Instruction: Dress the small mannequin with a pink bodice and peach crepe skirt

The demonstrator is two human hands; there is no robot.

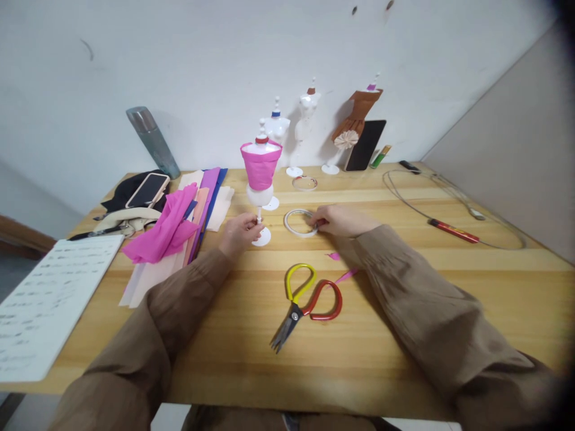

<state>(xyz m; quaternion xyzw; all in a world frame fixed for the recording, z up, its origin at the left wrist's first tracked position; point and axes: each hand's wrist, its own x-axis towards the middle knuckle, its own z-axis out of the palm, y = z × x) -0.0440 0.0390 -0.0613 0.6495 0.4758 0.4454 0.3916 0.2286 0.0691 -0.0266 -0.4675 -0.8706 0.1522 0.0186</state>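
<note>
A small white mannequin (261, 161) with pink paper wrapped round its torso stands on a thin stem near the table's middle. My left hand (239, 232) pinches that stem just above its round base. To the right, my right hand (340, 219) rests on the table with its fingertips closed on the edge of a white tape roll (297, 222). Scissors (304, 301) with one yellow and one red handle lie closed in front of me, between my sleeves. Small pink paper scraps (340, 267) lie beside my right sleeve.
A stack of coloured paper sheets with crumpled pink paper (173, 230) lies left, a phone (148, 190) and a printed sheet (42, 305) further left. At the back stand more mannequins (303, 123), one in a brown dress (357, 117), a grey bottle (153, 140), a second tape roll (305, 182). A cable (453, 206) and red pen (453, 231) lie right.
</note>
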